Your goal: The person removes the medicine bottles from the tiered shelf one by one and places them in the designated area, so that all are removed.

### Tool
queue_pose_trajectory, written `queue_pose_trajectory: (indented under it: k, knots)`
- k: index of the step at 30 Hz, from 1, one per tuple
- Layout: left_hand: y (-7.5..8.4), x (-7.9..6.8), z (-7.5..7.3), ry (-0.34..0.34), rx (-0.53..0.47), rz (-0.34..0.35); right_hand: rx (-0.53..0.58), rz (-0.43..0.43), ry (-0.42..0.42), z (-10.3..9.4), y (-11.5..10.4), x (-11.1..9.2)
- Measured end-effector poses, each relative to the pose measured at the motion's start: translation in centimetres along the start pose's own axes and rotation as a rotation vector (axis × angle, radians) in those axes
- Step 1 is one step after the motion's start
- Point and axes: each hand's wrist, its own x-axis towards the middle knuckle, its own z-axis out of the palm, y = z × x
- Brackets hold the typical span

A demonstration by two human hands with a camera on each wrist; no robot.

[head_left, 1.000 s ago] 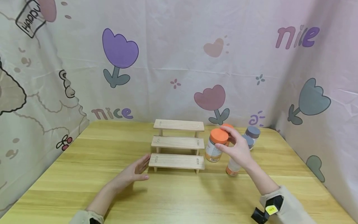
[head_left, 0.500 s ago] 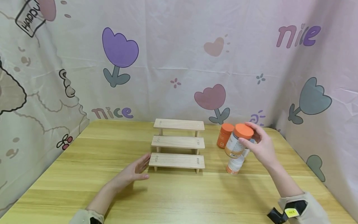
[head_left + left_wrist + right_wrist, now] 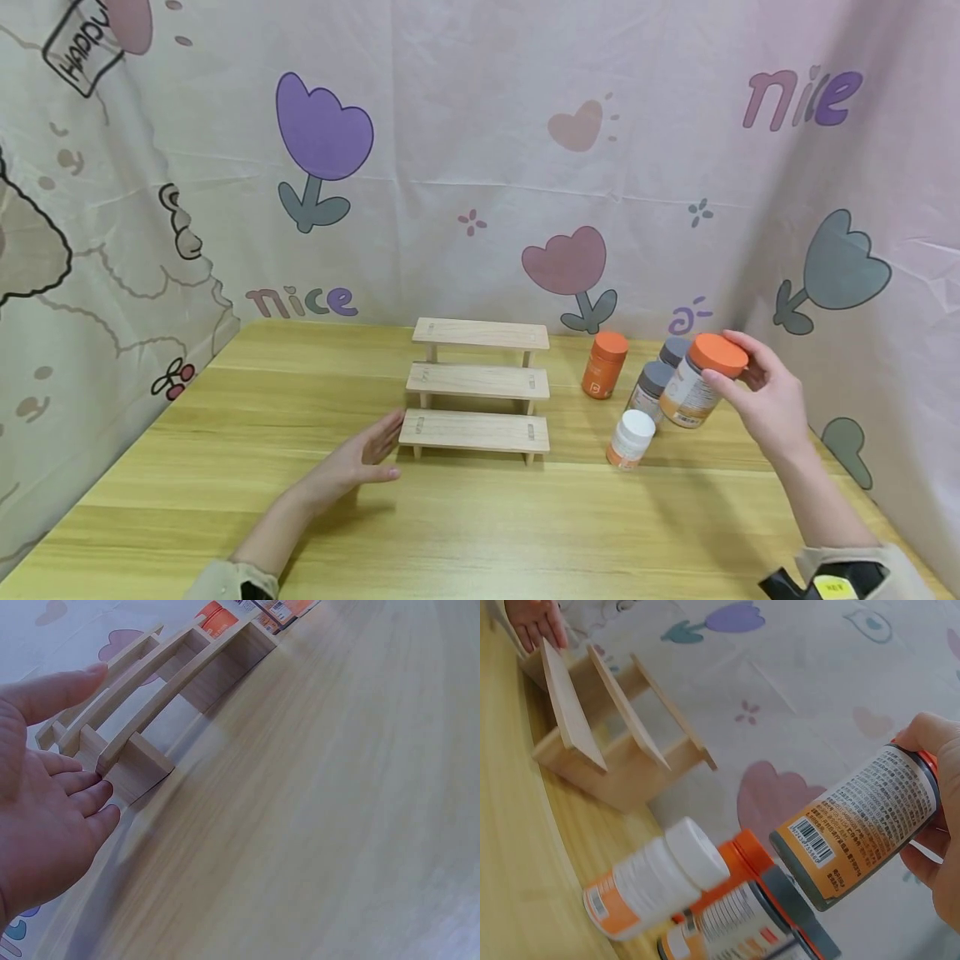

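Observation:
My right hand (image 3: 768, 400) grips a pill bottle (image 3: 693, 392) with an orange lid and a white and orange label, fingers and thumb at its lid. In the right wrist view this held bottle (image 3: 862, 825) is tilted and raised, its barcode showing. Left of it stand a small white-capped bottle (image 3: 631, 439), two grey-capped bottles (image 3: 651, 387) and an all-orange bottle (image 3: 604, 367). My left hand (image 3: 356, 458) is at the left end of a three-step wooden rack (image 3: 474, 431), its fingertips right at the lowest step in the left wrist view, holding nothing.
The wood-grain table (image 3: 480, 533) reaches back to a patterned cloth (image 3: 450, 125) that hangs behind and along both sides. The standing bottles are grouped close together to the right of the rack.
My right hand has carried the orange-lidded bottle rightward from beside the rack, past the other bottles, uncovering the orange, grey-capped and white-capped ones. My left hand has stayed put.

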Motion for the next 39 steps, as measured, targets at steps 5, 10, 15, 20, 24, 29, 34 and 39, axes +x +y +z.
queue_pose_trajectory:
  k: [5, 10, 15, 20, 24, 29, 34, 39]
  knots:
    - [0.0, 0.0, 0.0, 0.008, 0.003, -0.005, -0.051, 0.072, -0.014, -1.4, 1.2, -0.4]
    - [0.0, 0.0, 0.1, 0.009, 0.010, -0.004, -0.064, 0.085, -0.014, -2.1, 2.6, -1.0]
    - [0.0, 0.0, 0.1, 0.002, 0.006, -0.006, -0.061, 0.118, -0.036, -2.6, 4.3, -1.7]
    - [0.0, 0.0, 0.1, 0.007, 0.006, -0.008, -0.102, 0.181, -0.072, -2.5, 6.0, -2.4]
    - [0.0, 0.0, 0.1, 0.009, 0.006, -0.008, -0.106, 0.194, -0.085, -2.2, 7.1, -2.9]
    - [-0.1, -0.1, 0.1, 0.008, 0.003, -0.006, -0.077, 0.175, -0.091, -1.7, 7.9, -3.5]
    - [-0.1, 0.0, 0.1, 0.007, 0.006, -0.009, -0.070, 0.181, -0.108, -1.2, 8.3, -3.8]
    - [0.1, 0.0, 0.1, 0.003, 0.011, -0.011, -0.056, 0.176, -0.099, -0.9, 8.6, -4.1]
